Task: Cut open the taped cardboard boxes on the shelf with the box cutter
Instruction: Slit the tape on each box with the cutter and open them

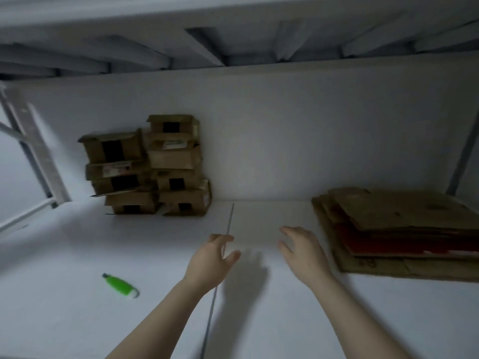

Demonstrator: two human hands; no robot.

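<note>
Several small brown cardboard boxes (pixel 150 167) with dark tape strips stand stacked in two columns against the back wall, left of centre. A green box cutter (pixel 119 285) lies on the white shelf (pixel 64 255) at the front left, untouched. My left hand (pixel 211 259) hovers over the middle of the shelf with relaxed fingers, holding nothing. My right hand (pixel 300 251) is held a short way to its right, also relaxed and holding nothing. Both hands are well in front of and to the right of the box stack.
A pile of flattened cardboard sheets (pixel 399 229), some with red print, lies at the right of the shelf. A seam (pixel 229 221) runs front to back along the shelf's middle. A metal upright frame (pixel 33 151) stands at the left, and the upper shelf's ribs overhang above.
</note>
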